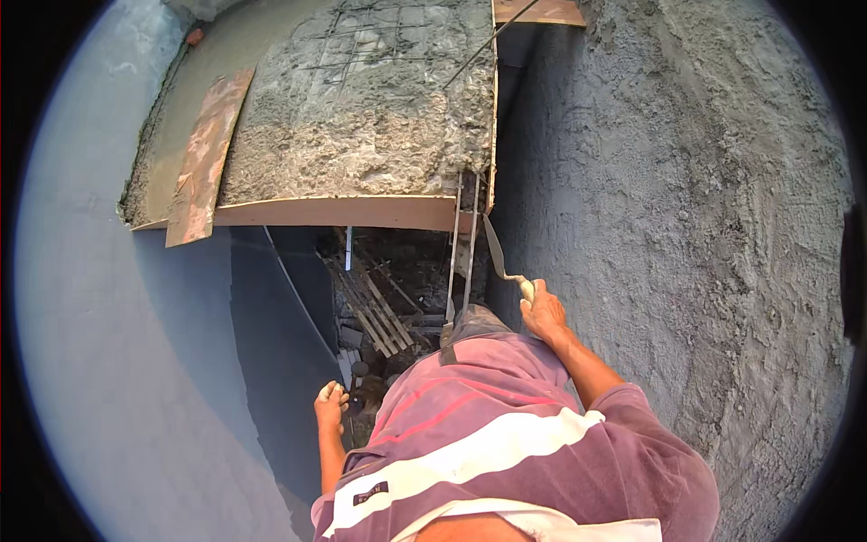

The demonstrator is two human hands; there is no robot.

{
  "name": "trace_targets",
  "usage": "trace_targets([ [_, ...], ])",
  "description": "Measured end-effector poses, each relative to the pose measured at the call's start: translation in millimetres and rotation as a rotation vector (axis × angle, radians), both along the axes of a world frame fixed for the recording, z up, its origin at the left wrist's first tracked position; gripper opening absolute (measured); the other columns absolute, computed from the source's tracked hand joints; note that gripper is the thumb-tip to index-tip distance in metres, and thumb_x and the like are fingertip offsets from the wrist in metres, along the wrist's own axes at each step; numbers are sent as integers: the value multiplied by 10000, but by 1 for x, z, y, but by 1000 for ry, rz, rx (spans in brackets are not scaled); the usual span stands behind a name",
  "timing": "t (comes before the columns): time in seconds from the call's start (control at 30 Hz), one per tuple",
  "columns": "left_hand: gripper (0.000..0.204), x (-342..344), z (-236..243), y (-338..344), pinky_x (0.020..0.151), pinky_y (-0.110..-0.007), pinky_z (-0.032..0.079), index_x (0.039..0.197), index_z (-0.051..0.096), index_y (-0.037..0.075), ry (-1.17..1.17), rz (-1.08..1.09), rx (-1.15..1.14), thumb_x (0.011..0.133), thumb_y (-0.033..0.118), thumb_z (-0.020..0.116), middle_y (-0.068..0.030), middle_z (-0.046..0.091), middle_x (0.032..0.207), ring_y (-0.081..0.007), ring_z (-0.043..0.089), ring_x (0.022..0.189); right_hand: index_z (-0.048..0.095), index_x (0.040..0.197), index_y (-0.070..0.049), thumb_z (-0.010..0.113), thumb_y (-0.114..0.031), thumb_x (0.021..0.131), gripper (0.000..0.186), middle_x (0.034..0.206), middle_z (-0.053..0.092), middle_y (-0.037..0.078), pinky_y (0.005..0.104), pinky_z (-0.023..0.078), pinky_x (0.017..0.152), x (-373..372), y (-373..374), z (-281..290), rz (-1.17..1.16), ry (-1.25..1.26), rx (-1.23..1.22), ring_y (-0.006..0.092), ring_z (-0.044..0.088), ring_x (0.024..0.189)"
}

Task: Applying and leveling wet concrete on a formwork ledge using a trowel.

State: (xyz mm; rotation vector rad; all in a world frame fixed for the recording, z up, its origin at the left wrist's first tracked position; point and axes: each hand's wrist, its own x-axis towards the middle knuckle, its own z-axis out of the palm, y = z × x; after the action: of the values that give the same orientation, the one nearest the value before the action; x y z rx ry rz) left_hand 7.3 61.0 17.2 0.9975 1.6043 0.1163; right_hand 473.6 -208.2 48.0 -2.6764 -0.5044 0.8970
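My right hand (544, 314) grips the pale handle of a trowel (496, 249). The blade points up and away, its tip close to the front right corner of a rough concrete slab (352, 149). Low on the left, my left hand (331, 406) hangs beside my body with its fingers curled; whether anything is inside them I cannot make out. Two reinforcing bars (470, 244) stick out of the slab's front edge toward my waist.
Boards (334, 211) edge the slab, and a stained plank (208, 163) lies across its left side. Below is a deep gap with a wooden pallet (372, 303) and debris. A rough plastered wall (668, 226) rises on the right, a smooth grey wall (117, 298) on the left.
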Motion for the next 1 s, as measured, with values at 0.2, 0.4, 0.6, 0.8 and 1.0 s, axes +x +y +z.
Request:
trace_targets([
  [0.2, 455, 0, 12, 4, 767, -324, 513, 1347, 571, 39, 43, -72, 14, 957, 254, 668, -30, 677, 1106, -147, 662, 881, 474, 1298, -57, 618, -262, 922, 452, 1049, 678, 297, 573, 506, 852, 4, 12, -35, -20, 33, 62, 485, 654, 991],
  [0.4, 505, 2, -1, -8, 771, -330, 512, 1354, 567, 35, 24, -156, -36, 933, 284, 695, -25, 677, 1079, -148, 660, 885, 581, 1180, -23, 654, -283, 915, 379, 1119, 674, 267, 547, 497, 905, 52, 83, -71, -122, 55, 94, 461, 632, 1076],
  [0.6, 477, -7, 6, -16, 761, -320, 505, 1337, 579, 35, 28, -65, 12, 936, 268, 689, -18, 670, 1060, -138, 647, 861, 613, 1147, 17, 678, -307, 893, 416, 1037, 693, 263, 510, 518, 843, 23, 26, -32, -162, 11, 125, 435, 667, 1001],
  [0.8, 456, -23, -7, -44, 752, -312, 495, 1322, 589, 42, 40, 59, -43, 932, 257, 686, -10, 675, 1037, -130, 641, 860, 577, 1125, -4, 712, -282, 878, 395, 950, 703, 223, 526, 521, 750, 0, -3, 19, -11, -65, 304, 427, 693, 852],
  [1.0, 443, 20, -12, -48, 723, -275, 483, 1326, 593, 48, 40, -1, -103, 925, 209, 686, 10, 691, 996, -99, 636, 839, 502, 1241, -103, 653, -240, 889, 407, 990, 699, 240, 544, 519, 828, 84, 165, 48, 368, -136, 261, 450, 674, 946],
])
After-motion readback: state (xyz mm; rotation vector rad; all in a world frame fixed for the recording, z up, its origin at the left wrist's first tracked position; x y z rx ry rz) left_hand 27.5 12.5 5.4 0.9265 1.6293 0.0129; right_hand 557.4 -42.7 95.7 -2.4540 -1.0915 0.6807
